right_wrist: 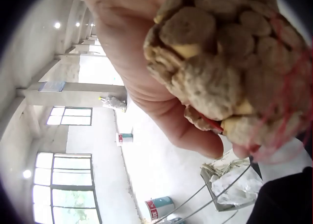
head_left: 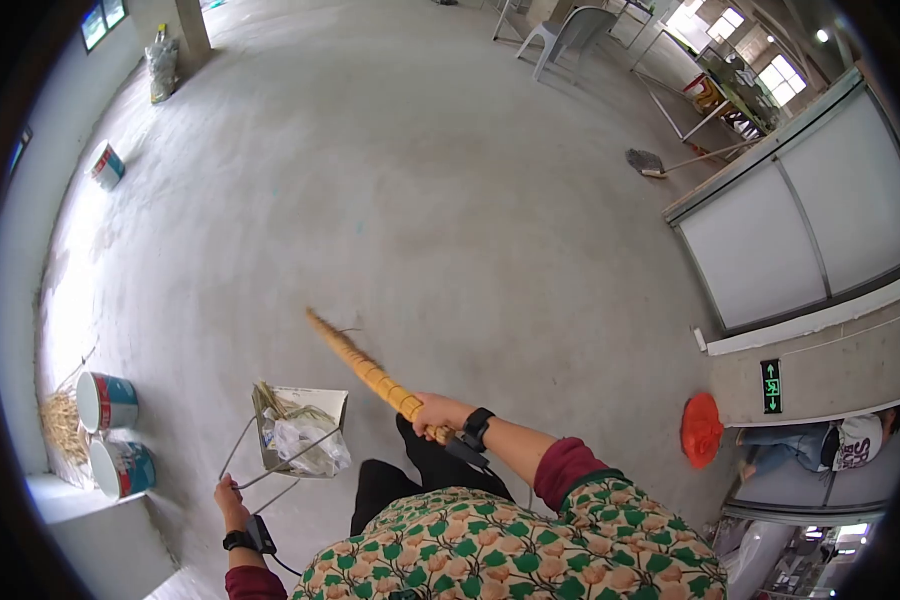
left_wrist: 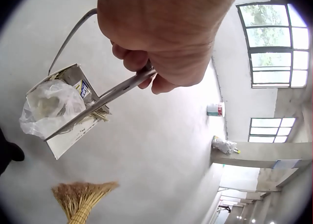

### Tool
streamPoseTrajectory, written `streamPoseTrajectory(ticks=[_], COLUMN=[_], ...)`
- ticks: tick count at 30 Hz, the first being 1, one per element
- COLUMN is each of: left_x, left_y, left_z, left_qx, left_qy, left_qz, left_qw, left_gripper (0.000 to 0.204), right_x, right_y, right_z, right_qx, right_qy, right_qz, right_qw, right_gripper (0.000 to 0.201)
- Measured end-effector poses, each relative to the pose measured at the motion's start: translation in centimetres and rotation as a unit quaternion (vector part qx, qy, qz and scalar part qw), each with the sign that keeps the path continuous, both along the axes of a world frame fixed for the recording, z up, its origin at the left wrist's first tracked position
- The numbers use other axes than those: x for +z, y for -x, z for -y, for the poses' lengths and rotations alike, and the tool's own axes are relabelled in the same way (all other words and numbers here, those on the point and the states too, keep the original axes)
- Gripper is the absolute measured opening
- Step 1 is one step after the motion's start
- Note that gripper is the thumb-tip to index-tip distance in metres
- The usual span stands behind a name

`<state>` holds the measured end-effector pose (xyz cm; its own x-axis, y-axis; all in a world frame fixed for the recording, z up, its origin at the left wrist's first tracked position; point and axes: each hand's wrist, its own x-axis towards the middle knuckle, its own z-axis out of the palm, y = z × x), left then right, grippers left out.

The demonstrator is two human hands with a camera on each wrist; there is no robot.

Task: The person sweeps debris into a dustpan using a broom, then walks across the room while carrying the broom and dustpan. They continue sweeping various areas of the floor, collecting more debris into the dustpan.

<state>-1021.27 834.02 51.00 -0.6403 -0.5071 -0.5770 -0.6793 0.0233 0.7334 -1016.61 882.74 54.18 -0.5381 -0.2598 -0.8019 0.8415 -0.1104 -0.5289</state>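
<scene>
Gripping straw broom (head_left: 364, 369) and dustpan handle (left_wrist: 120, 91), right and left hands (head_left: 440, 414) (head_left: 232, 506) respectively, plastic (head_left: 302, 433) inside, possibly a bag

Left hand (head_left: 232, 503) curled, right hand (head_left: 442, 414) curled farther forward, well apart

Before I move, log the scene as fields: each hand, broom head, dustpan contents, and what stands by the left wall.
left hand: grips the metal handle of the dustpan
right hand: grips the straw broom near its butt end
broom head: outside the dustpan; floor contact unclear
dustpan contents: translucent plastic bag, straw bits, printed packet
left wall: three labelled buckets, straw bundle
</scene>
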Motion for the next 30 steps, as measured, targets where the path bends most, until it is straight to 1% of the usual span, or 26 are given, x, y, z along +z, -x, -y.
streamPoseTrajectory(ticks=[2,3,4,5,6,7,8,9,10,11,13,14,16,18,20,21,23,24,25,26,27,28,29,30], left_x=[1.8,3.0,3.7,3.5,2.1,4.0,2.6,1.8,1.8,2.3,3.2,3.8,4.8,4.4,4.4,3.8,2.0,0.6,-1.2,-2.6,-1.6,0.1,1.2,1.4], left_y=[1.4,2.7,4.4,6.4,8.2,8.7,10.8,13.9,16.7,18.8,23.4,22.4,26.6,30.7,34.1,34.2,37.0,38.4,40.1,41.2,42.0,42.4,46.3,46.5], left_z=[-1.9,-3.9,-5.6,-7.1,-8.3,-8.9,-9.0,-10.3,-11.1,-12.1,-14.9,-14.1,-16.6,-18.7,-20.8,-20.2,-21.7,-21.4,-21.0,-21.2,-22.2,-23.4,-18.1,-20.0], left_qx=[-0.014,-0.026,-0.041,-0.048,-0.053,-0.043,-0.053,-0.068,-0.076,-0.068,-0.128,-0.117,-0.14,-0.152,-0.159,-0.151,-0.188,-0.256,-0.318,-0.235,-0.219,-0.207,-0.165,-0.126], left_qy=[0.014,0.019,0.022,0.02,0.01,0.02,0.017,0.019,0.026,0.03,0.031,0.039,0.036,0.072,0.067,0.069,0.1,0.173,0.248,0.192,0.187,0.183,0.143,0.099], left_qz=[0.005,-0.003,-0.012,-0.018,-0.035,-0.026,-0.029,-0.031,-0.033,-0.033,-0.029,-0.013,-0.01,-0.016,-0.017,-0.018,0.001,0.0,-0.007,-0.007,0.004,0.022,0.007,-0.009], left_qw=[1.0,0.999,0.999,0.998,0.998,0.999,0.998,0.997,0.996,0.997,0.991,0.992,0.989,0.986,0.985,0.986,0.977,0.951,0.915,0.953,0.958,0.961,0.976,0.987], left_gripper=[0.025,0.024,0.024,0.024,0.024,0.024,0.024,0.024,0.023,0.023,0.023,0.023,0.023,0.026,0.026,0.026,0.026,0.027,0.028,0.03,0.027,0.025,0.023,0.022], right_x=[2.4,2.8,3.2,3.5,3.0,4.2,3.3,2.8,2.3,2.1,1.2,0.9,1.0,0.7,-0.1,-1.4,-3.8,-4.7,-6.6,-9.0,-10.3,-11.1,-10.2,-9.8], right_y=[1.4,2.6,3.8,5.2,6.1,7.4,8.4,9.7,10.8,11.8,13.5,11.9,12.4,12.9,13.6,13.1,15.2,16.5,17.5,19.2,21.8,23.8,28.6,29.6], right_z=[-0.8,-1.7,-2.7,-3.4,-3.9,-4.7,-5.1,-6.4,-7.3,-9.0,-12.8,-12.6,-15.4,-17.9,-20.5,-21.2,-24.3,-25.5,-26.9,-27.7,-27.6,-26.7,-20.4,-20.8], right_qx=[0.088,0.094,0.089,0.096,0.101,0.105,0.084,0.062,0.059,0.024,-0.057,-0.092,-0.176,-0.264,-0.294,-0.301,-0.334,-0.357,-0.366,-0.376,-0.376,-0.349,-0.314,-0.284], right_qy=[0.047,0.071,0.07,0.067,0.057,0.072,0.057,0.045,0.049,0.034,0.019,0.026,0.015,0.004,-0.036,-0.04,-0.026,-0.008,0.011,0.032,0.044,0.034,0.018,0.038], right_qz=[-0.012,-0.021,-0.025,-0.032,-0.041,-0.026,-0.045,-0.065,-0.069,-0.066,-0.063,-0.044,-0.067,-0.041,-0.011,-0.002,0.023,0.046,0.054,0.059,0.048,0.068,0.093,0.084], right_qw=[0.995,0.993,0.993,0.993,0.992,0.991,0.994,0.995,0.995,0.997,0.996,0.994,0.982,0.964,0.955,0.953,0.942,0.933,0.929,0.924,0.924,0.934,0.945,0.954], right_gripper=[0.049,0.051,0.051,0.051,0.05,0.05,0.05,0.05,0.05,0.049,0.047,0.045,0.042,0.037,0.035,0.033,0.027,0.024,0.022,0.019,0.019,0.016,0.014,0.013])
